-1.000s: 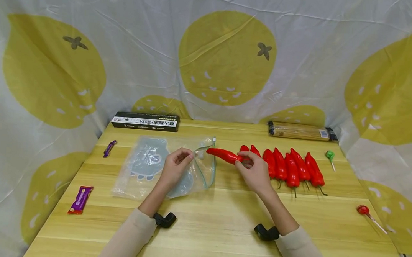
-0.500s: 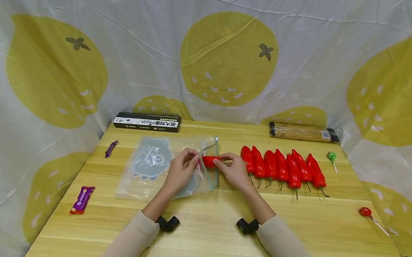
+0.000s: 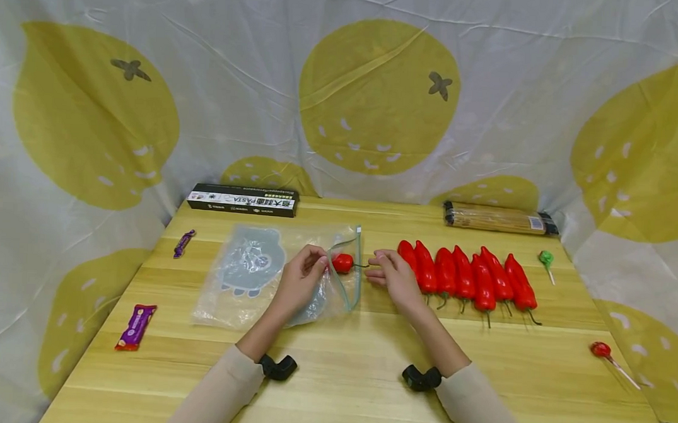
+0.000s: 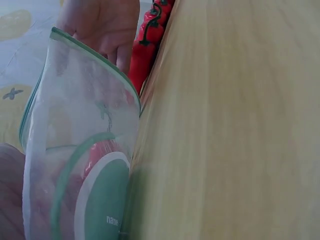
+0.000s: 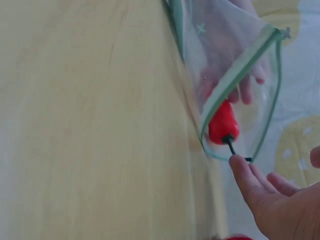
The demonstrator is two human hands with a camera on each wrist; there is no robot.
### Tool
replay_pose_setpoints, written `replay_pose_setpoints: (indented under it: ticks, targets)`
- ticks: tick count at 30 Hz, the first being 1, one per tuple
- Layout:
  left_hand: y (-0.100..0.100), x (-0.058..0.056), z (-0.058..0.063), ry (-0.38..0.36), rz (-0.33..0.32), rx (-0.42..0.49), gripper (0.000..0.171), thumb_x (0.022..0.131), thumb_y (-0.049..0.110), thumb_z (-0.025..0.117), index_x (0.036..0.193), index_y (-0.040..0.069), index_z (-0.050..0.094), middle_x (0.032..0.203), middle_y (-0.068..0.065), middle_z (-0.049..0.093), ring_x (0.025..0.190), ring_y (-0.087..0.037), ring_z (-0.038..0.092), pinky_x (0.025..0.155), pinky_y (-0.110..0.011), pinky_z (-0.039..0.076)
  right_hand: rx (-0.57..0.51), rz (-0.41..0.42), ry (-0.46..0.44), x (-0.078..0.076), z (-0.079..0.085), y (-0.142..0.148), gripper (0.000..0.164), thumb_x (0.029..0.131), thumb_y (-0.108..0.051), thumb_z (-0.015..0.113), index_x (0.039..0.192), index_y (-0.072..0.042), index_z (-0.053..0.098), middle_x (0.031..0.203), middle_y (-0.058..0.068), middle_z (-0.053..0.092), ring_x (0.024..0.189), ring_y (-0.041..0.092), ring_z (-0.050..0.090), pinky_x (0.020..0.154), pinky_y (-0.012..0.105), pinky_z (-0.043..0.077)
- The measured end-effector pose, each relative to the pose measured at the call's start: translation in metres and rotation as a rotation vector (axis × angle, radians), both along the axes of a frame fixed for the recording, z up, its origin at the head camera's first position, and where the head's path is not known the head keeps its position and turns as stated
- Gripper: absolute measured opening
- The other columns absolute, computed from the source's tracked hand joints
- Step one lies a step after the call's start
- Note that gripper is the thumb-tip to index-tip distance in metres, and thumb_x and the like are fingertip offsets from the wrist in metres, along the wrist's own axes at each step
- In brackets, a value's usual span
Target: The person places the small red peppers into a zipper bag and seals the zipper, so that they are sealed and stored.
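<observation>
My left hand (image 3: 300, 277) pinches the upper edge of a clear zip bag (image 3: 221, 304) with a grey-blue animal print. The bag's green-edged mouth gapes to the right, as the right wrist view shows too. Inside the mouth lies a red chili pepper (image 3: 343, 263), its stem (image 5: 231, 145) pointing out to the right. My right hand (image 3: 395, 280) is just right of the mouth, fingers extended and parted from the pepper's body, fingertips right at the stem end. The pepper's tip is hidden behind my left fingers and the bag film.
Several red peppers (image 3: 463, 277) lie in a row on the right of the wooden table (image 3: 342, 388). A black pasta box (image 3: 243, 201) and a rolled bamboo mat (image 3: 500, 218) stand behind. Wrapped sweets (image 3: 136, 327) lie left; a green lollipop (image 3: 546, 258) and red lollipop (image 3: 601, 350) lie right.
My right hand brought the pepper leftward into the bag's mouth, then let it go and drew back slightly to the right. My left hand keeps hold of the bag.
</observation>
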State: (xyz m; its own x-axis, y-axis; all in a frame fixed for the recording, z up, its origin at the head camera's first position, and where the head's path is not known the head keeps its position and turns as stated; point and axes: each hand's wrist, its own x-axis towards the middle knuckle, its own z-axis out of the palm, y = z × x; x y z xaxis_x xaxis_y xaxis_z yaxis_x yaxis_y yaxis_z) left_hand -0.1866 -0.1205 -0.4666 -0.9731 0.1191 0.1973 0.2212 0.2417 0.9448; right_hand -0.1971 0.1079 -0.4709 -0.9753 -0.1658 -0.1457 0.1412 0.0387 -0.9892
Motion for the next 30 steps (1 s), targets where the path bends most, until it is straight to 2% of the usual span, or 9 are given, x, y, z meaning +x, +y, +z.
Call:
replay_pose_setpoints:
  ticks: [4, 7, 11, 16, 21, 23, 26, 28, 30]
  targets:
    - [-0.001, -0.002, -0.003, -0.002, 0.012, 0.006, 0.009, 0.099, 0.010, 0.056, 0.105, 0.005, 0.059, 0.090, -0.009, 0.068, 0.090, -0.022, 0.065, 0.081, -0.021, 0.052, -0.003, 0.030, 0.013, 0.007, 0.004, 0.010, 0.049, 0.106, -0.033, 0.037, 0.140, 0.003, 0.038, 0.135, 0.027, 0.053, 0.121, 0.039, 0.058, 0.101, 0.046, 0.048]
    - [-0.002, -0.008, -0.014, -0.018, 0.032, 0.009, 0.008, 0.099, 0.015, 0.057, 0.105, 0.010, 0.060, 0.091, -0.005, 0.068, 0.092, -0.019, 0.065, 0.083, -0.023, 0.052, -0.014, 0.062, 0.025, 0.011, 0.005, 0.010, 0.055, 0.106, -0.038, 0.037, 0.141, 0.003, 0.037, 0.138, 0.028, 0.050, 0.127, 0.039, 0.053, 0.104, 0.046, 0.045]
    - [-0.001, -0.014, -0.028, -0.023, 0.024, -0.001, 0.012, 0.099, 0.023, 0.058, 0.106, 0.014, 0.060, 0.095, -0.003, 0.069, 0.099, -0.015, 0.065, 0.091, -0.026, 0.053, -0.039, 0.094, 0.054, 0.017, 0.006, 0.002, 0.061, 0.104, -0.047, 0.035, 0.143, -0.001, 0.035, 0.144, 0.027, 0.044, 0.135, 0.039, 0.045, 0.109, 0.049, 0.039]
    - [0.002, -0.013, -0.026, -0.018, -0.006, 0.038, 0.014, 0.098, 0.025, 0.058, 0.105, 0.013, 0.061, 0.109, -0.006, 0.071, 0.111, -0.015, 0.064, 0.097, -0.030, 0.051, -0.099, 0.159, 0.078, 0.014, 0.000, -0.014, 0.068, 0.103, -0.054, 0.027, 0.147, -0.002, 0.030, 0.149, 0.026, 0.039, 0.139, 0.039, 0.038, 0.114, 0.051, 0.033]
    - [0.006, -0.013, -0.025, -0.037, -0.011, 0.083, 0.015, 0.098, 0.024, 0.058, 0.105, 0.011, 0.060, 0.116, -0.005, 0.071, 0.115, -0.015, 0.063, 0.100, -0.028, 0.050, -0.152, 0.201, 0.066, 0.007, -0.006, -0.026, 0.074, 0.101, -0.060, 0.024, 0.148, -0.002, 0.030, 0.149, 0.025, 0.040, 0.139, 0.037, 0.039, 0.114, 0.051, 0.033]
    - [0.006, -0.013, -0.026, -0.048, -0.012, 0.100, 0.015, 0.098, 0.024, 0.058, 0.105, 0.011, 0.060, 0.116, -0.004, 0.071, 0.115, -0.015, 0.063, 0.100, -0.028, 0.050, -0.127, 0.192, 0.091, 0.006, -0.005, -0.024, 0.071, 0.103, -0.056, 0.026, 0.147, -0.001, 0.031, 0.147, 0.025, 0.042, 0.136, 0.039, 0.042, 0.112, 0.052, 0.035]
    - [0.005, -0.013, -0.027, -0.066, -0.017, 0.121, 0.017, 0.098, 0.025, 0.058, 0.106, 0.010, 0.059, 0.117, -0.004, 0.071, 0.115, -0.015, 0.064, 0.099, -0.027, 0.050, -0.068, 0.137, 0.138, 0.007, -0.001, -0.014, 0.060, 0.104, -0.046, 0.037, 0.143, -0.001, 0.037, 0.142, 0.027, 0.046, 0.130, 0.043, 0.047, 0.107, 0.053, 0.041]
    - [0.004, -0.012, -0.027, -0.076, -0.021, 0.133, 0.019, 0.098, 0.026, 0.059, 0.106, 0.009, 0.058, 0.118, -0.004, 0.070, 0.115, -0.016, 0.064, 0.098, -0.027, 0.051, -0.005, 0.097, 0.171, 0.009, 0.002, -0.002, 0.053, 0.102, -0.040, 0.047, 0.140, -0.003, 0.041, 0.138, 0.026, 0.049, 0.126, 0.043, 0.051, 0.103, 0.051, 0.046]
    - [0.002, -0.012, -0.028, -0.082, -0.017, 0.140, 0.020, 0.098, 0.027, 0.059, 0.107, 0.008, 0.058, 0.118, -0.003, 0.071, 0.116, -0.015, 0.064, 0.098, -0.026, 0.051, 0.089, 0.043, 0.206, 0.011, 0.005, 0.010, 0.047, 0.099, -0.037, 0.055, 0.136, -0.009, 0.047, 0.134, 0.021, 0.054, 0.122, 0.038, 0.055, 0.099, 0.047, 0.050]
